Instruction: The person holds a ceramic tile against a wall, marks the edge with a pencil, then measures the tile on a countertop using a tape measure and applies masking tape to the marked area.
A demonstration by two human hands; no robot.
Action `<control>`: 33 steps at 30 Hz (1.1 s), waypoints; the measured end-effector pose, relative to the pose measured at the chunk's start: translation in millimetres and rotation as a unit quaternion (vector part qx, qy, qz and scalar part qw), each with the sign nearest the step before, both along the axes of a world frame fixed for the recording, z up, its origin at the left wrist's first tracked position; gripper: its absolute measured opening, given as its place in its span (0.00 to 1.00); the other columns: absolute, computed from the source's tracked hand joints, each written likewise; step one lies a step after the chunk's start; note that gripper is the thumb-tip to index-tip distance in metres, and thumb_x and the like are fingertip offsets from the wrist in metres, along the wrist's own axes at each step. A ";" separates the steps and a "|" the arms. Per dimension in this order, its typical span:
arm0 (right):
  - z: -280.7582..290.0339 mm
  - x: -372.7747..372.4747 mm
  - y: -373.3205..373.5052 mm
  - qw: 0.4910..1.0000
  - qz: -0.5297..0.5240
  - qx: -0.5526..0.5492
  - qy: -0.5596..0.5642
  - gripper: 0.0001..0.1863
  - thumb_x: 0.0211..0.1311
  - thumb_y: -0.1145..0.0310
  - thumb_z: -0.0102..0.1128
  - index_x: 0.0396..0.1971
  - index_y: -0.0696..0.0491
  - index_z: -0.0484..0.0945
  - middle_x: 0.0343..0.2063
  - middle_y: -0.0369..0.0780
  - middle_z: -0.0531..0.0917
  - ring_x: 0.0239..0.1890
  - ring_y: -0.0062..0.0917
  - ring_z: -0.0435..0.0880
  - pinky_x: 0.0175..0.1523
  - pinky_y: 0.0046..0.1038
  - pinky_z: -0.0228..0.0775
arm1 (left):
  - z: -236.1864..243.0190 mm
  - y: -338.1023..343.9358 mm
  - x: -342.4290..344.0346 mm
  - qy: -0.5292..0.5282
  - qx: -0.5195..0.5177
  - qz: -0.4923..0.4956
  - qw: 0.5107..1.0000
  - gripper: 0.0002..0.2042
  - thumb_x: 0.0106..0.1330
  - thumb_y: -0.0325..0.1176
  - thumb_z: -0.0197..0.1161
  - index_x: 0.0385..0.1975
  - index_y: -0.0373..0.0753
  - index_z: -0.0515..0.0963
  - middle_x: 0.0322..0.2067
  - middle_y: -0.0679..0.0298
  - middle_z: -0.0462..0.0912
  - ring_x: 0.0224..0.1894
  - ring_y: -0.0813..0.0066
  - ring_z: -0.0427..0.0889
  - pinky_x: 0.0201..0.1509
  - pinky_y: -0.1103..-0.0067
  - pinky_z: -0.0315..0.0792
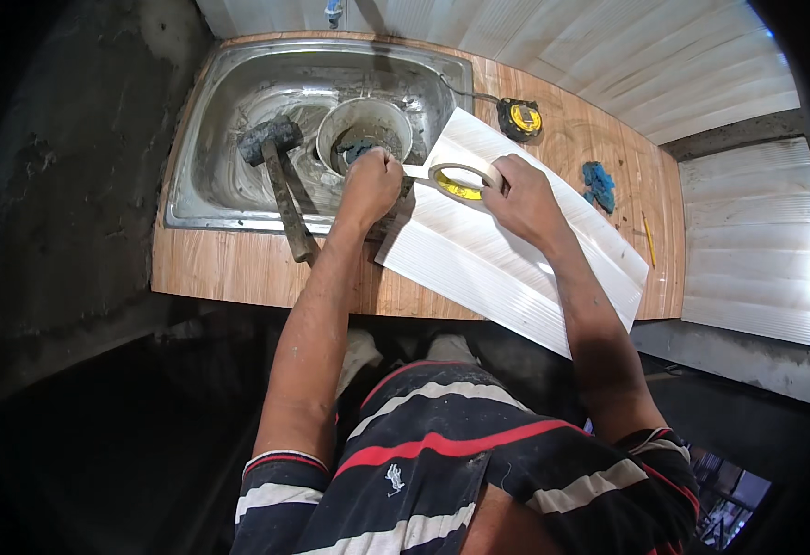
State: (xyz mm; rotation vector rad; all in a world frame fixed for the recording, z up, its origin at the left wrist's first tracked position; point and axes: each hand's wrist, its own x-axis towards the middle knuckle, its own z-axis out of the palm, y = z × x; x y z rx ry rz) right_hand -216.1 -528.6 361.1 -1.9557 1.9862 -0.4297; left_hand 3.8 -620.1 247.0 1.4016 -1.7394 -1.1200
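In the head view, I stand at a wood-look counter (247, 270) with a steel sink (224, 106) set into its left part. A dark, rough wall (81, 166) closes off the left side; a pale panelled wall (599, 65) runs behind. In the sink are a hammer (280, 171), its handle reaching out over the front rim, and a bucket (327, 131) with murky contents. Right of the sink lie a tape measure (520, 119) in black and yellow, a crumpled blue rag (599, 185) and, near the counter's right end, a yellow pencil (649, 240). A white ribbed panel (483, 273) lies aslant, one corner against the sink side and its lower edge past the counter's front.

My right hand (527, 202) is curled part-way, thumb and fingers gripping the near side of a roll (458, 191) of pale tape over the panel. My left hand (373, 190) is closed nearly to a fist in front of the bucket, pinching the loose end of the strip (415, 171), which stretches between my hands.
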 end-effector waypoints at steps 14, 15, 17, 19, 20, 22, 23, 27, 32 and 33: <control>0.3 4.8 3.4 0.999 0.005 0.036 0.038 0.14 0.57 0.66 0.64 0.38 0.60 0.82 0.36 0.52 0.83 0.39 0.47 0.84 0.48 0.43 0.76 | -24.9 -1.5 -18.5 -0.122 -0.078 -0.037 0.989 0.11 0.65 0.33 0.59 0.32 0.30 0.83 0.34 0.40 0.85 0.41 0.40 0.85 0.50 0.56 0.77; 0.1 5.0 4.2 0.998 0.008 0.033 0.043 0.14 0.56 0.66 0.64 0.37 0.61 0.82 0.36 0.52 0.83 0.39 0.47 0.84 0.48 0.43 0.76 | -25.4 -2.1 -18.9 -0.122 -0.079 -0.037 0.989 0.11 0.65 0.33 0.59 0.32 0.30 0.83 0.34 0.40 0.85 0.41 0.40 0.85 0.50 0.56 0.77; 0.7 5.9 4.9 0.998 0.011 0.031 0.047 0.14 0.56 0.67 0.64 0.37 0.61 0.82 0.36 0.52 0.82 0.39 0.47 0.84 0.48 0.43 0.76 | -26.3 -3.4 -18.6 -0.117 -0.063 -0.044 0.990 0.12 0.64 0.33 0.59 0.31 0.30 0.83 0.34 0.40 0.85 0.42 0.40 0.85 0.51 0.56 0.77; 0.3 5.4 6.1 0.998 0.009 0.037 0.042 0.14 0.56 0.67 0.64 0.37 0.61 0.81 0.36 0.52 0.82 0.39 0.47 0.84 0.48 0.44 0.76 | -23.7 -4.7 -18.3 -0.113 -0.048 -0.057 0.991 0.11 0.64 0.33 0.60 0.32 0.30 0.83 0.35 0.41 0.85 0.43 0.41 0.85 0.52 0.57 0.77; -1.0 5.0 6.7 0.998 0.008 0.037 0.042 0.14 0.56 0.67 0.64 0.37 0.61 0.81 0.36 0.52 0.82 0.39 0.47 0.84 0.48 0.44 0.76 | -22.3 -5.6 -17.8 -0.109 -0.033 -0.068 0.991 0.11 0.63 0.33 0.60 0.34 0.30 0.84 0.36 0.41 0.86 0.44 0.41 0.85 0.52 0.58 0.77; -4.3 3.9 8.3 1.000 0.005 0.010 0.023 0.11 0.56 0.67 0.62 0.31 0.61 0.78 0.32 0.51 0.80 0.35 0.46 0.81 0.44 0.42 0.73 | -18.6 -7.5 -17.3 -0.114 -0.019 -0.095 0.989 0.11 0.62 0.32 0.61 0.36 0.31 0.85 0.38 0.42 0.86 0.45 0.42 0.85 0.53 0.59 0.77; -4.3 3.4 9.0 1.000 0.004 0.010 0.023 0.11 0.56 0.67 0.62 0.31 0.61 0.78 0.32 0.51 0.80 0.35 0.46 0.81 0.44 0.42 0.73 | -16.8 -8.0 -17.2 -0.118 -0.005 -0.121 0.986 0.12 0.61 0.31 0.62 0.39 0.32 0.85 0.39 0.42 0.86 0.46 0.43 0.85 0.55 0.60 0.77; -7.1 2.3 9.7 1.000 0.001 0.001 0.027 0.11 0.56 0.67 0.61 0.31 0.61 0.78 0.32 0.52 0.80 0.36 0.47 0.81 0.45 0.43 0.73 | -19.5 -1.2 -13.3 -0.094 -0.001 -0.116 0.989 0.12 0.60 0.30 0.63 0.41 0.34 0.86 0.41 0.43 0.87 0.47 0.44 0.85 0.56 0.62 0.77; -8.9 3.2 11.1 1.000 -0.002 -0.019 0.007 0.11 0.56 0.67 0.61 0.31 0.61 0.78 0.33 0.52 0.80 0.36 0.48 0.81 0.45 0.44 0.73 | -18.7 4.9 -10.4 -0.035 -0.050 0.021 0.998 0.12 0.65 0.29 0.63 0.44 0.32 0.86 0.38 0.48 0.89 0.39 0.57 0.88 0.48 0.70 0.78; -10.1 0.4 11.4 1.000 0.001 -0.022 0.013 0.11 0.56 0.67 0.61 0.31 0.61 0.78 0.33 0.52 0.80 0.36 0.48 0.81 0.45 0.44 0.73 | -9.8 5.4 -11.4 -0.035 -0.049 0.016 0.998 0.12 0.65 0.29 0.63 0.44 0.32 0.86 0.38 0.48 0.89 0.39 0.57 0.88 0.48 0.70 0.78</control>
